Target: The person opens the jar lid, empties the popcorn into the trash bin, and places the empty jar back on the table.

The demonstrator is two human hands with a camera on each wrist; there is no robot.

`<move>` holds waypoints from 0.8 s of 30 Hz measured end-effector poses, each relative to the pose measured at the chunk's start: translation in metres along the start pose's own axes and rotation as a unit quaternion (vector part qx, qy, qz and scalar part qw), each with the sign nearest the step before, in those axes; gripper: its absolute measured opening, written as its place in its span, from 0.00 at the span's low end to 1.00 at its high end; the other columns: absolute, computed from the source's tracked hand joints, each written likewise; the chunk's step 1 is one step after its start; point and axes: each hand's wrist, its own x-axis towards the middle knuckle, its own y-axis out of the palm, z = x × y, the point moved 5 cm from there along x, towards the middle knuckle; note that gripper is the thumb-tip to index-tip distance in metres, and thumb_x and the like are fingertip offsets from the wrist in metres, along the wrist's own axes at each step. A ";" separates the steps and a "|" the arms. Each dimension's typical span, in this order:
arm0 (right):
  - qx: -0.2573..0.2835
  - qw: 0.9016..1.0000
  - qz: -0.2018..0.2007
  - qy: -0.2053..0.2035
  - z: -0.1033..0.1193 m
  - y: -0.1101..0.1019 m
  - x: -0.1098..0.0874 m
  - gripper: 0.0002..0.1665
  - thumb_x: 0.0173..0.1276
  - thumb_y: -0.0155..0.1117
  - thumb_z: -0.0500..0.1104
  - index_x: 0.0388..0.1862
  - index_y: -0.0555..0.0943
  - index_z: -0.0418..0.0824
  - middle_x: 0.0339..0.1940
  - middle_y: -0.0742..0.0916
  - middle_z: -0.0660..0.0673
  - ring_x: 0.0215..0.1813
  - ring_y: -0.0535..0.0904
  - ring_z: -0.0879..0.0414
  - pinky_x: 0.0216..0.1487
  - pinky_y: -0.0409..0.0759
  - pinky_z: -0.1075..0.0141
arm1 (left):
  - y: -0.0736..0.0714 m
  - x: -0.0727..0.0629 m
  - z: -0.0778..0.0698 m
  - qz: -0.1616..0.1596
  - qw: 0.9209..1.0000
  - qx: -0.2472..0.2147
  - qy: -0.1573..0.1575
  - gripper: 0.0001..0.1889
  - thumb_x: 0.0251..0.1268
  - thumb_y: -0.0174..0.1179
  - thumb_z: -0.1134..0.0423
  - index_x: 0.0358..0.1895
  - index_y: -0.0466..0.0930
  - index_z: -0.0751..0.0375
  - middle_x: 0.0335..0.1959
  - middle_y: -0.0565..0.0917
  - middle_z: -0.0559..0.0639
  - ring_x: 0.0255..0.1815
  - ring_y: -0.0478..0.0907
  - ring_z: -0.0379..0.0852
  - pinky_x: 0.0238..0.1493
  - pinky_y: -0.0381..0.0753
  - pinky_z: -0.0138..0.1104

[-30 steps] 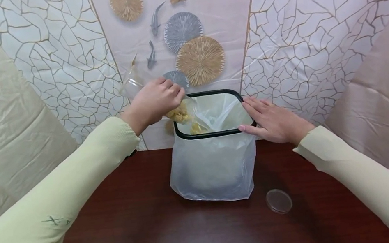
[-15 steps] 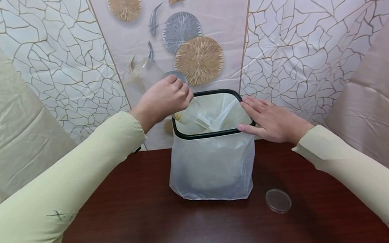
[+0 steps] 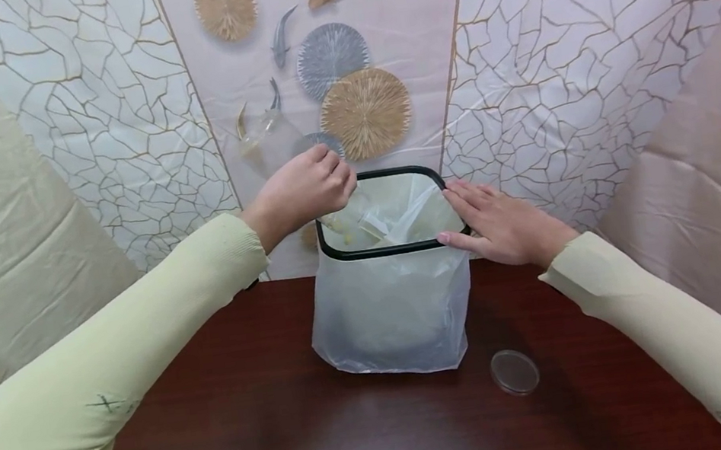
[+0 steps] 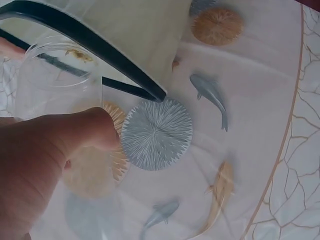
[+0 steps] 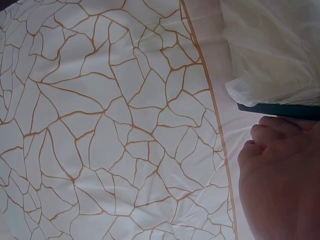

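My left hand (image 3: 303, 191) grips a clear plastic jar (image 3: 273, 141) tipped steeply, its base raised up to the left and its mouth down inside the bin's left side. A few yellow bits (image 4: 80, 55) show near the jar's mouth in the left wrist view. The white bin (image 3: 390, 313) has a black rim (image 3: 398, 249) and a translucent bag draped over its outside. On the rim's right corner rests my right hand (image 3: 506, 224), fingers extended along the side and thumb on the front edge. Its fingertips are right at the dark rim (image 5: 280, 109) in the right wrist view.
A clear round lid (image 3: 515, 372) lies on the dark brown table (image 3: 237, 427), right of the bin and in front of it. Behind the bin hangs a patterned cloth (image 3: 520, 79) with fish and discs. Beige drapes (image 3: 4, 198) flank both sides.
The yellow crumbly pieces seen in the jar have dropped out into the bin, leaving the jar nearly bare. My left hand has moved slightly right. The right hand keeps its place on the rim.
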 end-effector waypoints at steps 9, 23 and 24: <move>0.002 1.000 -0.001 0.001 0.001 0.000 0.000 0.54 0.82 0.42 0.70 0.87 0.48 0.33 0.89 0.53 0.33 0.89 0.48 0.36 0.87 0.48 0.41 | 0.008 -0.018 0.017 0.119 0.962 -0.212 -0.126 0.21 0.58 0.68 0.77 0.57 0.80 0.69 0.52 0.89 0.62 0.56 0.87 0.60 0.65 0.83 0.48; -0.002 1.000 -0.006 -0.007 -0.001 0.000 0.001 0.54 0.82 0.42 0.70 0.87 0.49 0.33 0.89 0.54 0.32 0.89 0.48 0.37 0.87 0.48 0.41 | 0.048 -0.109 0.005 0.015 0.698 -0.544 -0.465 0.35 0.42 0.81 0.63 0.59 0.80 0.67 0.53 0.88 0.62 0.56 0.83 0.59 0.64 0.80 0.52; -0.001 1.000 -0.006 -0.008 0.000 0.000 0.001 0.54 0.82 0.42 0.70 0.87 0.49 0.32 0.89 0.54 0.32 0.89 0.48 0.37 0.87 0.48 0.41 | 0.051 -0.116 0.000 -0.003 0.676 -0.557 -0.482 0.34 0.43 0.81 0.63 0.58 0.81 0.67 0.52 0.88 0.62 0.56 0.84 0.59 0.64 0.80 0.52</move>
